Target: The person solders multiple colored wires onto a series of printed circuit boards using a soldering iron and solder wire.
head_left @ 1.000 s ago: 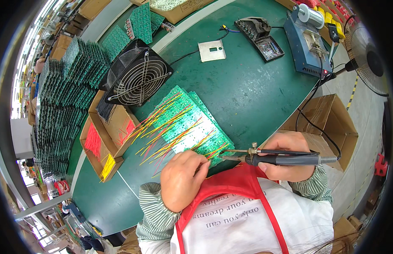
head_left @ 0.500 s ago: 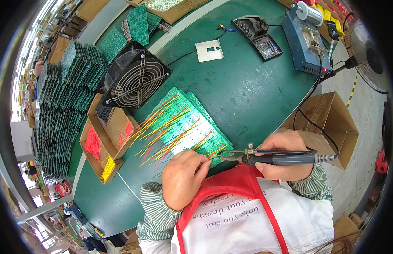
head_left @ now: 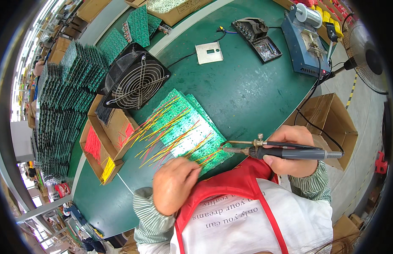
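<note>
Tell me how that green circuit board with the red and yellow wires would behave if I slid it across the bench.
The circuit board looks flat and thin, so it would probably stay stiff and slide easily on the smooth green bench. Its red and yellow wires fan loosely past the edge, so they would likely flop and might snag the cardboard box beside them. It seems light.

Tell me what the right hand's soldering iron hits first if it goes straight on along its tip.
Probably the green circuit boards with red and yellow wires, just past the soldering iron in the right hand; height is unclear.
</note>
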`<action>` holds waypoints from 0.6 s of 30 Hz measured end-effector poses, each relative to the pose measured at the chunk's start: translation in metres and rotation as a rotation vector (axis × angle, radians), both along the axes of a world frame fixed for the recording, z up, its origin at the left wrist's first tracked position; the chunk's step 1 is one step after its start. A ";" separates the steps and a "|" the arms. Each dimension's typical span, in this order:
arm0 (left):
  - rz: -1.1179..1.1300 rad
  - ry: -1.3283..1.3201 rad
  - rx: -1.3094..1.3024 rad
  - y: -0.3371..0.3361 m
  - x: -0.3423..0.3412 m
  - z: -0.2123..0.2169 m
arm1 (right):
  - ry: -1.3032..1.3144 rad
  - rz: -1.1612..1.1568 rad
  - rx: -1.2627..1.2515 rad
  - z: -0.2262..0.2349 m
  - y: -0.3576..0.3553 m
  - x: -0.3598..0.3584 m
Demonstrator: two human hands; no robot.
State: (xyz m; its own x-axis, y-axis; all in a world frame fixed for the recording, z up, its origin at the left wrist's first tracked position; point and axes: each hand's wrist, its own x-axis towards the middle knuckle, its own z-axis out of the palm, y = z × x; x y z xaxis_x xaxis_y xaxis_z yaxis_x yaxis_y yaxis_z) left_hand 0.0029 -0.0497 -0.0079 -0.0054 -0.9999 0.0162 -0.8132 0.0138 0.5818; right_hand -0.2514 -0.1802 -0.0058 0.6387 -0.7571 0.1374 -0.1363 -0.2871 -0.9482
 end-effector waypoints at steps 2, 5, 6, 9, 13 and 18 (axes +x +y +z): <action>0.005 0.019 0.164 0.013 0.021 0.006 | 0.013 -0.008 0.014 0.002 -0.003 -0.001; 0.027 -0.076 0.381 0.030 0.067 0.025 | 0.017 -0.022 0.033 0.004 -0.005 0.001; 0.041 -0.087 0.375 0.033 0.084 0.030 | 0.013 -0.026 0.035 0.005 -0.007 0.003; 0.304 -0.110 0.236 0.029 0.134 0.024 | -0.041 -0.070 0.028 0.001 -0.010 0.007; 0.467 -0.294 0.058 -0.008 0.201 -0.008 | -0.008 -0.058 0.003 0.004 -0.016 0.013; 0.385 -0.620 -0.037 -0.060 0.248 -0.055 | -0.001 -0.089 0.035 0.004 -0.018 0.017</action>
